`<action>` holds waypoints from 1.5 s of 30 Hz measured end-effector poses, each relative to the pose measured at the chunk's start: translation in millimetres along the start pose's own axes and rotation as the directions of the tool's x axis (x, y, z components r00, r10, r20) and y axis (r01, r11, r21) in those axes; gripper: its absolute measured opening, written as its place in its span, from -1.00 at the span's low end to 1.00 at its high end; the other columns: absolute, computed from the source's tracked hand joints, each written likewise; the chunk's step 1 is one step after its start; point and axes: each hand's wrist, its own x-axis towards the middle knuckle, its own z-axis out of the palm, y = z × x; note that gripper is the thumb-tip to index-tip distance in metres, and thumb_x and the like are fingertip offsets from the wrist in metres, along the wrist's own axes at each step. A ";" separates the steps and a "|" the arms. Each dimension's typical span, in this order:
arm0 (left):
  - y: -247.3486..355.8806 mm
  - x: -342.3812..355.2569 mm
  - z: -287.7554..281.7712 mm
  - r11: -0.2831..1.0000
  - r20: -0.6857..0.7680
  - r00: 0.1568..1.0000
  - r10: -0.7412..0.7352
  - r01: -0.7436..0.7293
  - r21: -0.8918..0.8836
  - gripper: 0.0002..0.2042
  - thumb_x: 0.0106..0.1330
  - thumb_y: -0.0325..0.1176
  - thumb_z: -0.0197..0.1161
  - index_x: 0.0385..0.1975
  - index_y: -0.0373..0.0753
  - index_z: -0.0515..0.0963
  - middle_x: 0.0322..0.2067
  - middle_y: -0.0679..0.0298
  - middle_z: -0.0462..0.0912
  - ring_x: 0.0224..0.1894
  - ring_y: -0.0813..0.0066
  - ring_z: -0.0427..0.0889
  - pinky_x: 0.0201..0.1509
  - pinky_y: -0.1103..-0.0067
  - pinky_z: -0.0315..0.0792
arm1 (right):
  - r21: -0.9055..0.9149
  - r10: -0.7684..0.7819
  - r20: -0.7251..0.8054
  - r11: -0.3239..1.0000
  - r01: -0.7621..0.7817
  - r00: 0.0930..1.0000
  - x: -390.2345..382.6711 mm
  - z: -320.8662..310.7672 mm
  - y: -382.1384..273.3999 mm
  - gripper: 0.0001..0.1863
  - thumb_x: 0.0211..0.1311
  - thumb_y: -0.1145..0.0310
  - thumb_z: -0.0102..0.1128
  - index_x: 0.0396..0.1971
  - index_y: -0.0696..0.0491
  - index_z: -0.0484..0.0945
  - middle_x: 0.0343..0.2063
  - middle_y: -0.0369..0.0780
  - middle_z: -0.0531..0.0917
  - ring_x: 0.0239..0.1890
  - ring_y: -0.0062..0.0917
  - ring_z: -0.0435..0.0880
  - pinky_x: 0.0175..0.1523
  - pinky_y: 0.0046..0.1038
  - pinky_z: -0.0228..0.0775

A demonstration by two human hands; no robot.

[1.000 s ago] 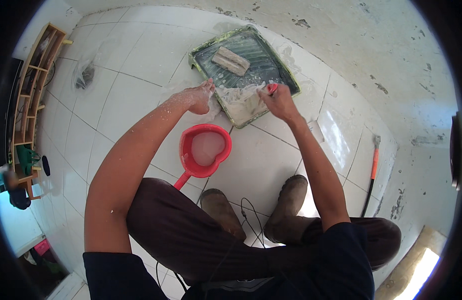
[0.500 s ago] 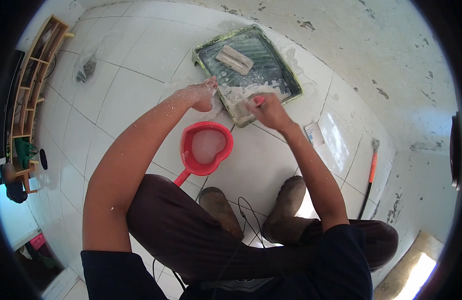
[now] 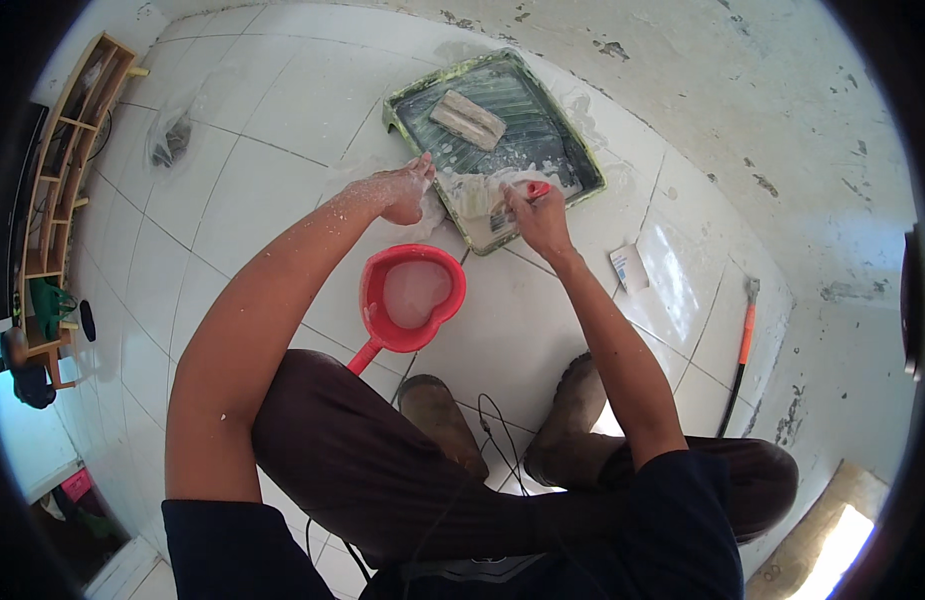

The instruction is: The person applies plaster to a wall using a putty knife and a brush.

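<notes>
**Over the dark green tray [image 3: 522,110], my right hand [image 3: 539,217] holds a red-handled tool [image 3: 537,188]**

From the head view, I look down between my knees at a white tiled floor [image 3: 282,190], where the tray lies ahead of me, turned at an angle, its rim smeared yellowish green. White paste [image 3: 470,190] is heaped and spread across the tray's near end, and the ribbed bed beyond it carries pale specks. The fingers of my right hand are closed round the tool, with its red handle showing above them; its working end is down by the paste, too small for me to make out clearly.

My left hand [image 3: 404,195], dusted with white, is at the tray's left edge. Its fingers stretch toward the rim, but I cannot tell how far apart they are, or whether they touch or grip it. Farther up the tray lies a greyish-brown block [image 3: 468,120], set aslant.

Nearer to me, just below my left hand, a red heart-shaped dipper [image 3: 373,312] stands on the tiles with cloudy whitish liquid [image 3: 414,293] in it; its handle runs to my left knee. To the right of the tray lies a small white card [image 3: 630,268], and farther right, near the wall, a long tool with an orange and black handle [image 3: 748,335]. Between my brown boots [image 3: 437,420] trails a dark cable [image 3: 494,432].
</notes>
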 end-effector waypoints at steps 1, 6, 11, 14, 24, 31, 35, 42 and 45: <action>0.0 -2.9 -0.1 1.000 0.002 1.000 -0.006 0.006 0.001 -0.14 0.12 -0.48 0.06 0.50 -0.45 -0.12 0.54 -0.13 -0.28 0.59 0.14 -0.17 0.60 0.41 -0.02 | -0.033 0.016 -0.026 0.999 -0.017 1.000 -0.8 3.3 -0.4 -0.65 0.28 0.30 0.29 -0.59 0.26 0.55 -0.71 -0.05 0.57 -0.68 -0.37 0.43 -0.46 -0.25 0.31; -1.6 -3.8 -1.8 0.999 0.049 0.998 -0.050 0.051 -0.005 -0.13 0.12 -0.48 0.06 0.51 -0.41 -0.13 0.54 -0.11 -0.32 0.59 0.17 -0.17 0.60 0.43 -0.01 | -0.023 0.006 -0.028 1.000 -0.007 1.000 1.3 -7.0 -19.9 -0.65 0.26 0.31 0.30 -0.62 0.25 0.54 -0.70 -0.02 0.58 -0.67 -0.34 0.47 -0.44 -0.26 0.34; -3.0 -4.8 1.2 0.999 0.029 0.999 -0.030 0.029 0.020 -0.15 0.16 -0.42 0.05 0.51 -0.42 -0.12 0.54 -0.10 -0.30 0.59 0.16 -0.15 0.59 0.39 0.00 | -0.176 -0.075 0.032 0.981 0.079 0.997 -4.1 -8.7 -36.3 -0.67 0.26 0.33 0.28 -0.62 0.26 0.55 -0.68 0.01 0.60 -0.65 -0.30 0.56 -0.43 -0.28 0.37; -4.7 -3.8 -0.1 1.000 0.023 1.000 -0.011 0.011 0.026 -0.17 0.20 -0.37 0.05 0.50 -0.42 -0.11 0.54 -0.10 -0.27 0.59 0.14 -0.14 0.59 0.35 0.02 | -0.178 -0.042 0.082 0.982 0.056 0.996 -2.6 -21.6 -49.2 -0.68 0.25 0.35 0.28 -0.61 0.26 0.55 -0.66 0.02 0.60 -0.67 -0.27 0.49 -0.44 -0.28 0.36; -4.2 0.1 1.6 1.000 0.030 0.999 -0.028 0.028 0.006 -0.13 0.11 -0.49 0.06 0.50 -0.44 -0.12 0.54 -0.14 -0.30 0.59 0.12 -0.15 0.60 0.40 -0.01 | -0.054 -0.146 0.249 0.985 0.164 0.957 -3.3 -9.4 -47.2 -0.72 0.24 0.36 0.30 -0.54 0.25 0.52 -0.65 0.02 0.48 -0.61 -0.22 0.33 -0.40 -0.28 0.31; -2.7 -3.8 0.9 0.999 0.036 0.998 -0.049 0.048 0.021 -0.13 0.13 -0.47 0.07 0.52 -0.38 -0.13 0.55 -0.09 -0.28 0.59 0.14 -0.15 0.60 0.41 -0.01 | -0.172 -0.144 0.345 0.962 0.213 0.927 -3.0 -17.1 -47.0 -0.69 0.19 0.38 0.29 -0.57 0.25 0.39 -0.63 0.07 0.41 -0.55 -0.04 0.27 -0.38 -0.20 0.27; -2.0 -3.8 -0.5 0.999 0.036 0.999 -0.037 0.036 0.015 -0.13 0.13 -0.48 0.06 0.51 -0.39 -0.13 0.55 -0.08 -0.29 0.59 0.13 -0.15 0.60 0.41 0.00 | -0.060 -0.240 0.219 0.964 0.258 0.946 -1.1 -4.2 -48.0 -0.71 0.18 0.40 0.28 -0.60 0.22 0.39 -0.62 0.07 0.44 -0.51 0.03 0.40 -0.34 -0.13 0.28; 3.2 -7.4 -5.4 1.000 0.041 0.999 -0.027 0.027 0.008 -0.14 0.10 -0.50 0.05 0.49 -0.45 -0.10 0.54 -0.10 -0.28 0.59 0.14 -0.16 0.60 0.42 0.00 | -0.255 -0.217 0.412 0.905 0.341 0.885 -1.2 -16.9 -51.9 -0.77 0.24 0.39 0.30 -0.45 0.26 0.54 -0.53 0.03 0.56 -0.50 -0.09 0.47 -0.31 -0.23 0.37; -6.6 -2.7 2.5 0.999 0.026 0.999 -0.038 0.038 0.014 -0.14 0.09 -0.51 0.05 0.49 -0.45 -0.09 0.54 -0.11 -0.28 0.59 0.16 -0.16 0.60 0.42 -0.01 | -0.096 -0.344 0.249 0.921 0.377 0.905 -3.2 -5.4 -58.0 -0.73 0.19 0.37 0.25 -0.57 0.22 0.43 -0.57 0.09 0.50 -0.41 0.08 0.51 -0.28 -0.10 0.33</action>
